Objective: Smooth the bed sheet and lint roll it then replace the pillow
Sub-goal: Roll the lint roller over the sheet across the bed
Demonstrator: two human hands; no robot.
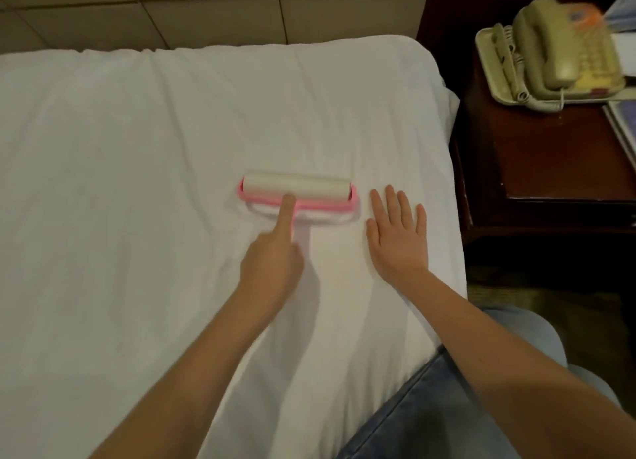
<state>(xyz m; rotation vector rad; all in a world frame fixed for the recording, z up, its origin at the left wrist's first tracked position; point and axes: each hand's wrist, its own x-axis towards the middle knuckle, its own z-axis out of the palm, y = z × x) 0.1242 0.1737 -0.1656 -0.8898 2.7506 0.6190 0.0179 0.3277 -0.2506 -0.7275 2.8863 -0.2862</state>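
Left and centre of frame: white bed sheet (120, 183), lightly creased. At centre, lying on the sheet: lint roller (309, 186), pink frame, white roll set crosswise. Just below it, left hand (272, 266) curled round the roller's handle, index finger stretched forward along it to the roll. Just right of the roller, right hand (395, 238) pressed flat on the sheet, fingers straight and spread. Lower right: denim-clad knee (430, 407). Right edge: dark wooden nightstand (537, 162); upper right, on it, beige telephone (550, 52).

Bedroom, seemingly of hotel type. The setting was indicated by a bed covered with a white bed sheet (155, 142), tan square panels (206, 7) seen beyond it, and a dark wooden nightstand (550, 173) on which a beige corded telephone (554, 56) was placed.
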